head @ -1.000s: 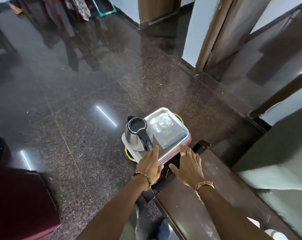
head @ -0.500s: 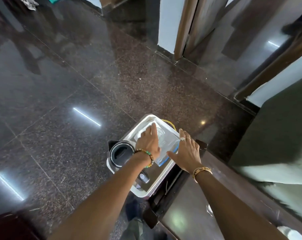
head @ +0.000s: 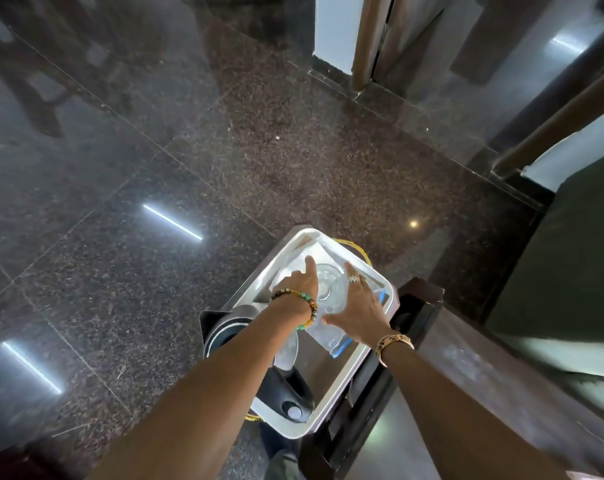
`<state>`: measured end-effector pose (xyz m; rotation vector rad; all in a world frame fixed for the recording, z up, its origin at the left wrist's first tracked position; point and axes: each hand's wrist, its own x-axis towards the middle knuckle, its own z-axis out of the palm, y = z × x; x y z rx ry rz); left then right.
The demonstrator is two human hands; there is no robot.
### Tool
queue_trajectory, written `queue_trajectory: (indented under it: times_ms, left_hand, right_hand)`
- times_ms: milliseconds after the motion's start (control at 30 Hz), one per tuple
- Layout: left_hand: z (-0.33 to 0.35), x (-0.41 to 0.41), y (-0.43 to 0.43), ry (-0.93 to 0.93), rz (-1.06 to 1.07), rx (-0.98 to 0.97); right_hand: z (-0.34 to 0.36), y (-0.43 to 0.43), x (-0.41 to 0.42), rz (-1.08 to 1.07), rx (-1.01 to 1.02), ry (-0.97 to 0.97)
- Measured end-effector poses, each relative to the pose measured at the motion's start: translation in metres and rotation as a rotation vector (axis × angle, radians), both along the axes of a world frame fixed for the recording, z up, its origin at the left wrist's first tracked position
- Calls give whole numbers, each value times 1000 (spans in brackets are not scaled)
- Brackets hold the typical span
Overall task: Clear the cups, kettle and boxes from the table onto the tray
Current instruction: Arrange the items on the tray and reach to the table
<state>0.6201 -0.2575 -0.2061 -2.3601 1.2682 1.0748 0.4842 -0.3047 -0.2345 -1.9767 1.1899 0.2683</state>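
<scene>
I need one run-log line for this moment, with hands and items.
left hand: open, left of glass cup | right hand: open, right of glass cup | glass cup: on box | box, kettle: on tray

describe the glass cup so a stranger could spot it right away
Find the white tray beside the wooden table. On its far half lies a clear, blue-edged box. The glass cup sits on top, between the left hand and right hand: round and see-through, unlike the black-handled kettle.

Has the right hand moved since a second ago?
Yes. The right hand moved forward from the table-side rim of the tray to over the clear box.
</scene>
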Motion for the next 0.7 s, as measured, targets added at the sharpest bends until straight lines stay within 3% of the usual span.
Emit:
queue_trajectory:
  times_ms: [133,333,700]
  left_hand:
    - [-9,-4,-5,-23,72,-95]
    - [10,-13,-1,-37,5,-188]
    - [137,-97,24,72,17,-318]
  right_hand:
    - [-6,4,15,-62,1,-61]
    - [21,19,-4,-168,-14,-125]
    - [137,44,-98,-246,-172,-193]
